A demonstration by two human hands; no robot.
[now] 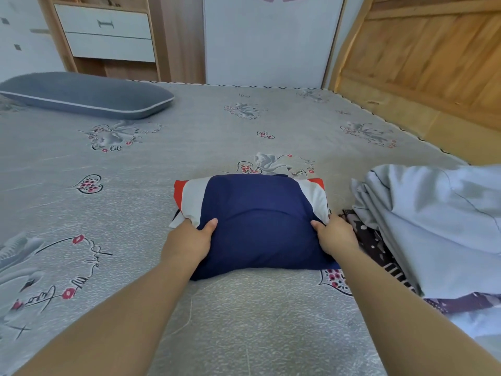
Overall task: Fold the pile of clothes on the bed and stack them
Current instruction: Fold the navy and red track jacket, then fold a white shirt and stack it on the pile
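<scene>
A folded garment [257, 221], navy blue with white and red bands at its far corners, lies on the grey patterned bed sheet [135, 202] in the middle of the view. My left hand [191, 238] grips its left edge, thumb on top and fingers tucked under. My right hand [334, 234] grips the right edge the same way. To the right lies a loose pile of clothes: a pale blue garment [433, 226] on top of a dark patterned one [379, 253].
A grey-blue pillow [86, 95] lies at the far left of the bed. A wooden headboard [423, 61] rises along the right side. Beyond the bed stand a wooden cabinet with white drawers [105, 33] and a white wall.
</scene>
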